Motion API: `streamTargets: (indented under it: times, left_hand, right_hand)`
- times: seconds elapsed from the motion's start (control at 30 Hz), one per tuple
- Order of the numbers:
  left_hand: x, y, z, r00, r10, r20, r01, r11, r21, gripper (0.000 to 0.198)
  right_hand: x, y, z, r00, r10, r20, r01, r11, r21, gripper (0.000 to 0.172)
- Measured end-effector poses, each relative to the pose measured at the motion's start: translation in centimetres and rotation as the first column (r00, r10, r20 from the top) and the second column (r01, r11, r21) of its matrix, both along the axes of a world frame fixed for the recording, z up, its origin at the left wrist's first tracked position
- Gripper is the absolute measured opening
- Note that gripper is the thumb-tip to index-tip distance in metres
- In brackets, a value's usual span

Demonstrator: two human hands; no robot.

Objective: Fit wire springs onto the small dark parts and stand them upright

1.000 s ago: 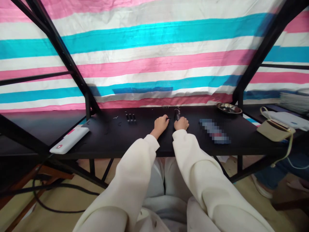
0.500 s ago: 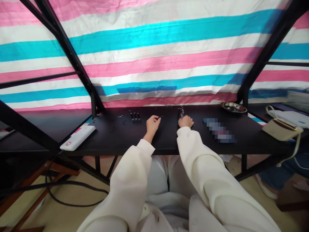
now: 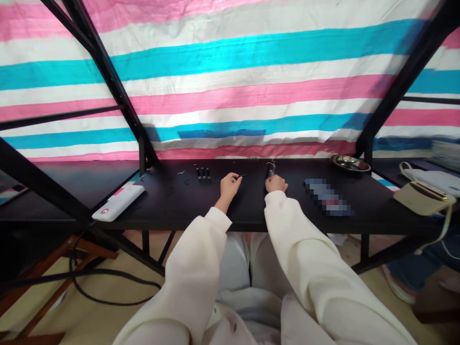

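Note:
My left hand (image 3: 230, 186) is closed in a pinch above the black tabletop (image 3: 172, 211). A small, thin dark piece (image 3: 243, 175) sticks out from its fingertips; its kind is too small to tell. To its right, my right hand (image 3: 276, 183) is closed, with its fingers curled down at the table. Just past those fingers lie small dark and clear pieces (image 3: 271, 168), and whether the hand grips one is hidden. Left of my left hand stand three short dark cylinders (image 3: 203, 173) with pale ends, in a row.
A white power-bank-like device (image 3: 118, 203) lies at the left. To the right are a blurred-out flat object (image 3: 328, 197), a shiny metal dish (image 3: 350, 163) and a beige bag (image 3: 420, 197). Black frame bars (image 3: 118, 96) rise before a striped sheet (image 3: 251, 52).
The view has shifted slightly. My left hand keeps its pinch on the dark piece, which shows a little more plainly; my right hand stays almost in place.

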State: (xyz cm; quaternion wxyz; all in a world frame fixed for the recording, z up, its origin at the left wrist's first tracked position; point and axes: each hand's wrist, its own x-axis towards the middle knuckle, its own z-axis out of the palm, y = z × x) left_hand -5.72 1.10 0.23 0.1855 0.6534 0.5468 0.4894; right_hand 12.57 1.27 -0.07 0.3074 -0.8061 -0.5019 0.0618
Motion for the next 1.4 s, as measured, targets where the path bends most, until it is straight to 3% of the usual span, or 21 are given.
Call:
streamTargets:
  times: [0.13, 0.27, 0.4, 0.7, 0.83, 1.17, 1.4]
  left_hand:
    - [0.1, 0.0, 0.1, 0.999, -0.034, 0.036, 0.034, 0.999, 0.006, 0.022]
    - [0.1, -0.1, 0.2, 0.995, -0.082, 0.057, 0.082, 0.997, 0.0, 0.022]
    - [0.2, -0.1, 0.2, 0.991, -0.115, 0.06, 0.115, 0.993, -0.001, 0.023]
    - [0.3, -0.2, 0.4, 0.966, -0.167, 0.195, 0.17, 0.985, -0.002, 0.026]
    - [0.3, -0.3, 0.4, 0.963, -0.193, 0.187, 0.196, 0.981, 0.0, 0.026]
    - [0.3, -1.0, 0.7, 0.948, -0.268, 0.171, 0.256, 0.963, 0.09, 0.031]
    - [0.4, -1.3, 0.6, 0.94, -0.322, 0.109, 0.311, 0.944, 0.106, 0.04]
  right_hand:
    - [-0.7, -0.2, -0.3, 0.98, 0.199, -0.012, -0.199, 0.98, -0.004, 0.012]
    - [-1.0, 0.2, -1.0, 0.907, 0.422, -0.015, -0.419, 0.905, 0.077, 0.007]
    - [-1.0, 0.6, -1.5, 0.86, 0.511, -0.002, -0.504, 0.85, 0.152, 0.006]
    - [-1.0, 0.3, -1.2, 0.845, 0.526, 0.094, -0.534, 0.825, 0.186, 0.005]
    - [-1.1, -0.2, -0.8, 0.838, 0.523, 0.155, -0.544, 0.823, 0.163, 0.003]
    - [-1.7, -1.2, 0.6, 0.807, 0.463, 0.367, -0.504, 0.863, 0.02, 0.007]
    - [-1.8, -1.1, 0.6, 0.811, 0.407, 0.421, -0.443, 0.897, -0.015, 0.009]
